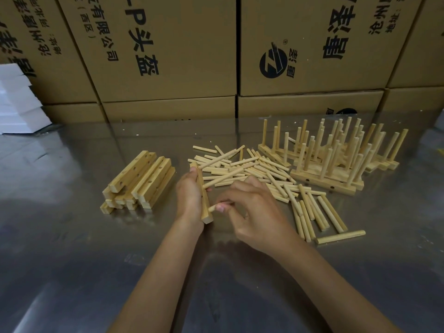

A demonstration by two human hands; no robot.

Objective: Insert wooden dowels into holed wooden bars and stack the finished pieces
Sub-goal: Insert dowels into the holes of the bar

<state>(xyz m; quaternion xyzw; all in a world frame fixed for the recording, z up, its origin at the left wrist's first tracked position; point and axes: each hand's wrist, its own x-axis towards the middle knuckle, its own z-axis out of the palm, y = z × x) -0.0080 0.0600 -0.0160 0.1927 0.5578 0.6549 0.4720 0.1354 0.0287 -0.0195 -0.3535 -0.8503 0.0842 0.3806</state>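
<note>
One bar: left hand (189, 195) is gripping pale holed wooden bar (204, 200) mid-length; stiff, light.
Dowel: right hand (249, 207) fingers (219, 207) are pinching short round wooden dowel (212, 208) at a hole; smooth, likely slippery.

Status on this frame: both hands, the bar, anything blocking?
Left hand grips holed bar, one dowel already seated. Right hand pinches second dowel at a lower hole. Nothing blocking; loose dowels beside.

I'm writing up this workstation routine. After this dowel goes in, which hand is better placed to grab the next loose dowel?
Probably the right hand: it hangs beside the loose dowels and pinches only a dowel. The left hand grips the bar.
</note>
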